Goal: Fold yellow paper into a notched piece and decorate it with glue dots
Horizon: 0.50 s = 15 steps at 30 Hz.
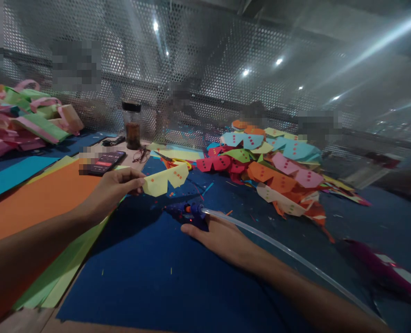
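Between the thumb and fingers of my left hand (124, 182) is a pale yellow paper mask (160, 181) with small orange squares stuck on it. My right hand (215, 233) is wrapped round a dark blue hot glue gun (187, 213), its nozzle pointing left just below the mask. A long clear glue stick (281, 246) runs out of the gun's back toward the lower right. Both rest over a dark blue sheet (150, 282). Small paper scraps lie around the gun. The fingers on the gun's handle are partly hidden.
Several coloured paper masks (271, 178) are heaped at right. Scissors (175, 162) lie behind the held mask. A phone (106, 163) rests on orange paper (49, 199), near a black-lidded jar (132, 127). Folded paper pieces (28, 115) pile up far left; a purple object (385, 266) lies right.
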Each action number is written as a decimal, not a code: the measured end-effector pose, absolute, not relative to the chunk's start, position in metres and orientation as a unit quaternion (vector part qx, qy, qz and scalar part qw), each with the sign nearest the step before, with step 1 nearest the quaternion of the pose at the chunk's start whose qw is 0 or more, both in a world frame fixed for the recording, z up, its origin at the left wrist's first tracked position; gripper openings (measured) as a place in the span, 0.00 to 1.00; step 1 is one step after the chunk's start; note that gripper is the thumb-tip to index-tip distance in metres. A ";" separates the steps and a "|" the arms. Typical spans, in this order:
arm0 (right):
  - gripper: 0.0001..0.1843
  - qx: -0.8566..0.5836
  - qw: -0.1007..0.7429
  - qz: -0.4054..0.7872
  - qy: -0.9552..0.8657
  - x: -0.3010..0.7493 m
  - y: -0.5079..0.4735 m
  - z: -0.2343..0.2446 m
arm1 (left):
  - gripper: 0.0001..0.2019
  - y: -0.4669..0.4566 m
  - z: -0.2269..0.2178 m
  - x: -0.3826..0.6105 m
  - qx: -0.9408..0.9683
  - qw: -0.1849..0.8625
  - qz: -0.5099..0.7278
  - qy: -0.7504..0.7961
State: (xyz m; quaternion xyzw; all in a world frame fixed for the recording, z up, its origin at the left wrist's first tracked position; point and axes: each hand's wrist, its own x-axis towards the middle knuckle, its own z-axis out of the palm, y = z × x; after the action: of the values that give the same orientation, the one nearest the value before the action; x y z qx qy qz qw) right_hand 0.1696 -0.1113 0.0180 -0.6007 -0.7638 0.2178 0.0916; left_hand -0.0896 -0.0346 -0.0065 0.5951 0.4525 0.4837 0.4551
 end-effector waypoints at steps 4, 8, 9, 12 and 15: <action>0.26 -0.593 0.104 0.236 -0.763 0.171 -0.112 0.019 | 0.11 -0.033 -0.008 -0.090 0.596 0.457 0.485 0.448; 0.27 -0.598 0.107 0.240 -0.757 0.172 -0.112 0.019 | 0.11 -0.033 -0.009 -0.091 0.593 0.458 0.487 0.448; 0.28 -0.602 0.105 0.240 -0.755 0.172 -0.112 0.019 | 0.11 -0.033 -0.009 -0.090 0.592 0.459 0.488 0.448; 0.29 -0.603 0.108 0.241 -0.753 0.172 -0.112 0.020 | 0.11 -0.032 -0.008 -0.090 0.593 0.459 0.486 0.448; 0.29 -0.606 0.119 0.235 -0.751 0.173 -0.111 0.019 | 0.12 -0.032 -0.008 -0.090 0.591 0.454 0.492 0.451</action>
State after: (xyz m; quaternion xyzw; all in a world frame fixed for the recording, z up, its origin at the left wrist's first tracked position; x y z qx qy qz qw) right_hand 0.1726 -0.1112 0.0194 -0.6057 -0.7508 0.2354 0.1186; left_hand -0.0902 -0.0325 -0.0081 0.5907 0.4507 0.4920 0.4537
